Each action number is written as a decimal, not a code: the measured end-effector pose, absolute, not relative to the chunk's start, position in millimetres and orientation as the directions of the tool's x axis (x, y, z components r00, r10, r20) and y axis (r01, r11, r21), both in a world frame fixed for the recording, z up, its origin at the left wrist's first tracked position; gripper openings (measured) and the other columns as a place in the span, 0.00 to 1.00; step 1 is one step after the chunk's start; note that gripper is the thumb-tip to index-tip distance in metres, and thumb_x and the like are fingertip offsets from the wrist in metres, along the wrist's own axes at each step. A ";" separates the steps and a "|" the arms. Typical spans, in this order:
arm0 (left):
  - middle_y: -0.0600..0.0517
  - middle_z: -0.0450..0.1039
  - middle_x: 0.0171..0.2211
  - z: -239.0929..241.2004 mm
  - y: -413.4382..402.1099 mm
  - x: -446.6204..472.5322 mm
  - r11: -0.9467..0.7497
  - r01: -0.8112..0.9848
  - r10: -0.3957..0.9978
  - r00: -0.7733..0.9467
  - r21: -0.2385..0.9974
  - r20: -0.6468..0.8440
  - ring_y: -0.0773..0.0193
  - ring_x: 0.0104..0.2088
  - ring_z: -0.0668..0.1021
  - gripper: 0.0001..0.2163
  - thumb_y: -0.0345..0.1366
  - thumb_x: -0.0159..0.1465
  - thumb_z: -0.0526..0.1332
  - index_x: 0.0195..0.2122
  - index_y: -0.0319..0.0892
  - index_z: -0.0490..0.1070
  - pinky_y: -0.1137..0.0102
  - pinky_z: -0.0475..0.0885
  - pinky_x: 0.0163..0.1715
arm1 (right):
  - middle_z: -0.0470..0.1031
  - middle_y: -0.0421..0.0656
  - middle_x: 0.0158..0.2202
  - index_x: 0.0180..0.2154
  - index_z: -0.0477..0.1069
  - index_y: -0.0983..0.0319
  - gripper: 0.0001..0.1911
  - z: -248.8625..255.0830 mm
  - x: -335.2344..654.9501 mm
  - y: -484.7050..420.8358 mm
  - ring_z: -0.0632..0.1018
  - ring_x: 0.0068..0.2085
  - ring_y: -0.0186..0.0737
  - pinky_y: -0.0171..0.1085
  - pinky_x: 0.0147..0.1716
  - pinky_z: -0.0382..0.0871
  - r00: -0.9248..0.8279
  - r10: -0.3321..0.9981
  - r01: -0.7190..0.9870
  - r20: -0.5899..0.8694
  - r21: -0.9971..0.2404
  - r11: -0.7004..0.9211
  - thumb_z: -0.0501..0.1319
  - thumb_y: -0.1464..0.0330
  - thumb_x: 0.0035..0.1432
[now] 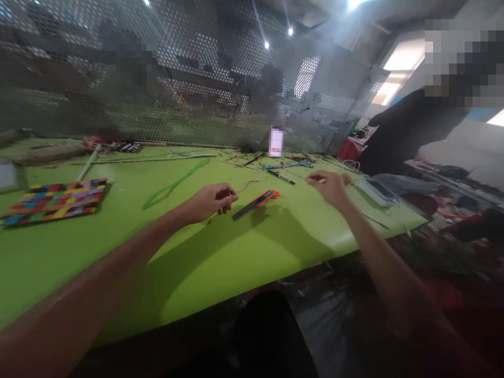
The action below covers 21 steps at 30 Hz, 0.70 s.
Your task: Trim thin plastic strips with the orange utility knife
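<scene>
My left hand (pixel 210 203) is above the green table with thumb and fingers pinched together. A thin, pale pink strip (pixel 250 182) runs from its fingertips toward the right. Just right of that hand, a box cutter (pixel 256 203) with an orange and dark body lies on the table. My right hand (pixel 329 187) is raised farther right, its thumb and fingertips brought together. Anything between those fingertips is too fine to make out. A dark pen (pixel 281 177) lies between the hands, a little farther back.
A multicoloured woven mat (pixel 55 201) lies at left, near a green ribbon loop (pixel 175 184). A phone (pixel 276 142) stands against the perforated metal screen (pixel 189 79) behind scattered scraps. At right are a white tray-like box (pixel 374 192) and a person in dark clothing (pixel 409 128).
</scene>
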<state>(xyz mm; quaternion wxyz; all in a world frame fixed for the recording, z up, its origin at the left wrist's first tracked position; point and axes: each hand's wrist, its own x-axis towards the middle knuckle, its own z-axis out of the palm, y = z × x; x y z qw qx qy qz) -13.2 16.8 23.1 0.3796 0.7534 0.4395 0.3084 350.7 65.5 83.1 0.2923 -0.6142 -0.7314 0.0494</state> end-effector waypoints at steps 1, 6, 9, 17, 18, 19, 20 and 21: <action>0.49 0.76 0.28 21.5 17.6 -14.3 -0.324 0.453 0.899 0.422 0.830 0.121 0.64 0.26 0.76 0.11 0.44 0.67 0.58 0.38 0.40 0.70 0.67 0.73 0.30 | 0.81 0.47 0.44 0.40 0.78 0.66 0.07 90.5 378.8 77.5 0.77 0.42 0.35 0.34 0.47 0.68 0.025 0.924 0.896 0.382 -0.418 0.148 0.62 0.71 0.63; 0.49 0.76 0.29 8.4 21.8 -18.6 -0.318 0.528 0.900 0.429 0.787 0.076 0.64 0.25 0.76 0.13 0.45 0.66 0.58 0.38 0.40 0.72 0.69 0.70 0.28 | 0.74 0.48 0.52 0.50 0.74 0.65 0.14 105.1 487.3 125.8 0.77 0.49 0.40 0.43 0.48 0.75 0.412 0.849 0.883 0.332 -0.377 -0.281 0.60 0.64 0.68; 0.50 0.76 0.28 3.3 24.0 -21.6 -0.327 0.544 0.899 0.432 0.773 0.075 0.64 0.26 0.76 0.14 0.46 0.66 0.58 0.38 0.40 0.72 0.69 0.71 0.30 | 0.72 0.48 0.54 0.53 0.72 0.64 0.16 96.8 514.0 142.6 0.77 0.50 0.40 0.42 0.47 0.75 0.494 0.831 0.845 0.257 -0.366 -0.389 0.59 0.62 0.69; 0.50 0.77 0.27 6.3 22.2 -23.0 -0.350 0.597 0.904 0.417 0.722 0.093 0.64 0.26 0.76 0.13 0.45 0.65 0.58 0.37 0.40 0.73 0.70 0.69 0.31 | 0.72 0.49 0.55 0.55 0.71 0.63 0.17 80.1 533.0 165.9 0.76 0.51 0.42 0.44 0.49 0.75 0.517 0.825 0.836 0.228 -0.344 -0.428 0.60 0.62 0.69; 0.50 0.78 0.27 6.7 21.9 -22.8 -0.352 0.606 0.905 0.415 0.714 0.094 0.64 0.26 0.76 0.13 0.45 0.65 0.58 0.37 0.41 0.74 0.70 0.69 0.31 | 0.72 0.49 0.55 0.55 0.71 0.64 0.18 80.1 534.3 167.2 0.76 0.51 0.42 0.44 0.48 0.75 0.523 0.821 0.832 0.230 -0.346 -0.433 0.60 0.62 0.69; 0.50 0.78 0.28 6.8 21.7 -22.7 -0.352 0.613 0.906 0.413 0.708 0.092 0.64 0.26 0.76 0.13 0.45 0.65 0.58 0.37 0.41 0.74 0.70 0.69 0.30 | 0.72 0.49 0.55 0.55 0.71 0.64 0.18 80.3 535.3 168.4 0.76 0.50 0.41 0.44 0.48 0.75 0.530 0.817 0.827 0.228 -0.349 -0.440 0.60 0.62 0.69; 0.50 0.78 0.28 6.9 21.6 -22.6 -0.352 0.618 0.906 0.413 0.703 0.090 0.64 0.26 0.76 0.13 0.46 0.65 0.58 0.37 0.41 0.74 0.70 0.69 0.30 | 0.72 0.49 0.55 0.55 0.71 0.64 0.18 80.7 536.1 169.6 0.77 0.50 0.41 0.44 0.48 0.76 0.537 0.813 0.822 0.223 -0.352 -0.447 0.60 0.62 0.68; 0.50 0.78 0.27 6.8 21.6 -22.7 -0.353 0.621 0.906 0.414 0.700 0.090 0.64 0.26 0.76 0.14 0.46 0.65 0.58 0.37 0.41 0.74 0.70 0.69 0.30 | 0.72 0.49 0.55 0.55 0.71 0.64 0.18 81.0 536.6 170.9 0.77 0.50 0.41 0.43 0.47 0.76 0.542 0.812 0.819 0.217 -0.354 -0.452 0.60 0.62 0.68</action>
